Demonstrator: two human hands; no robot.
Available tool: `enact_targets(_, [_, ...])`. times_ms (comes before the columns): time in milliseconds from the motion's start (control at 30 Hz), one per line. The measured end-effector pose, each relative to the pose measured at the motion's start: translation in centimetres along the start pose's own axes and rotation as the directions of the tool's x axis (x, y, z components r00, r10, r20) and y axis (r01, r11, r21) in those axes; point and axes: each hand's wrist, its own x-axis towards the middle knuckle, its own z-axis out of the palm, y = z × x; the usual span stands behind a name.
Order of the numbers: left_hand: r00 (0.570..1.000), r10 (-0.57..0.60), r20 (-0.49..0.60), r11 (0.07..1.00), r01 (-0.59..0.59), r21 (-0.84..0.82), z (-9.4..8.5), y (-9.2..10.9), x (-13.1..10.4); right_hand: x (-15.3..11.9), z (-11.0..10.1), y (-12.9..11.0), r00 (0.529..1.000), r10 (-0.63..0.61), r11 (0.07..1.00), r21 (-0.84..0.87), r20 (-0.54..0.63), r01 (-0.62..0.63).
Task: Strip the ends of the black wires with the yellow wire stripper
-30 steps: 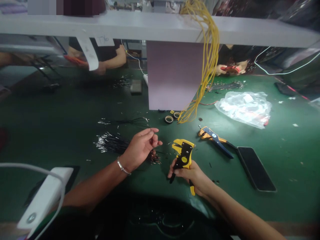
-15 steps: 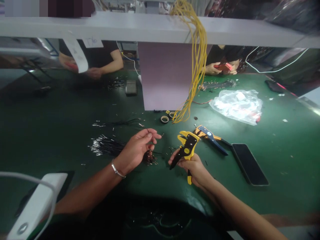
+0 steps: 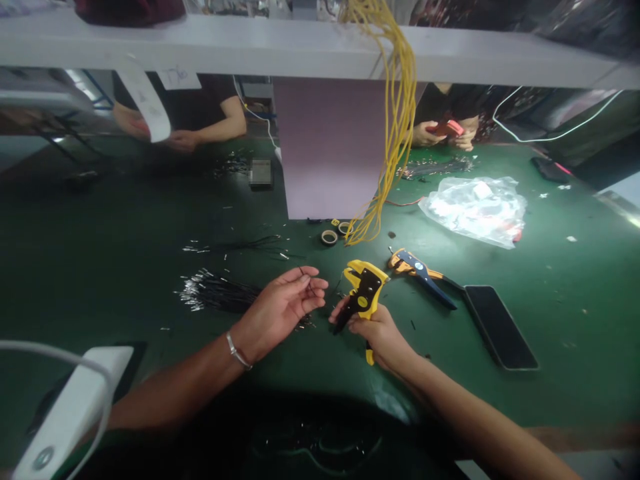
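My left hand (image 3: 287,297) pinches a thin black wire (image 3: 311,287) between thumb and fingers, just left of the tool's jaws. In my right hand (image 3: 377,333) is a yellow and black wire stripper (image 3: 364,293), its jaws pointing up and toward the left hand. A bundle of black wires (image 3: 220,293) with bright tips lies left of and partly behind my left hand. Further up lies a smaller group of black wires (image 3: 250,245). A second wire stripper (image 3: 423,277), orange and blue, rests on the green table to the right.
A black phone (image 3: 500,327) lies at the right. Two tape rolls (image 3: 329,237) sit below the purple panel (image 3: 330,147). Yellow wires (image 3: 397,133) hang from the white shelf (image 3: 225,47). A clear plastic bag (image 3: 475,207) lies beyond. Two people work opposite. A white device (image 3: 75,407) stands lower left.
My left hand has shifted slightly right with the wire. My right hand has brought the wire stripper a little left, so the two are closer together.
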Motion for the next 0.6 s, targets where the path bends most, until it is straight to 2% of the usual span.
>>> enact_targets(167, [1.000, -0.017, -0.022, 0.999, 0.016, -0.033, 0.0, 0.1, 0.1, 0.3, 0.1, 0.0, 1.000, -0.009, 1.000, -0.024, 0.003, 0.009])
enact_targets(333, [0.998, -0.055, -0.025, 0.997, 0.053, -0.055, 0.3, -0.1, 0.0, 0.6, 0.2, 0.4, 0.997, -0.042, 0.996, -0.074, 0.062, 0.046])
enact_targets(600, [0.995, -0.102, -0.004, 0.990, 0.101, -0.094, 1.0, -0.4, -0.4, 0.7, 0.6, 0.9, 0.997, -0.060, 0.989, -0.133, 0.048, 0.066])
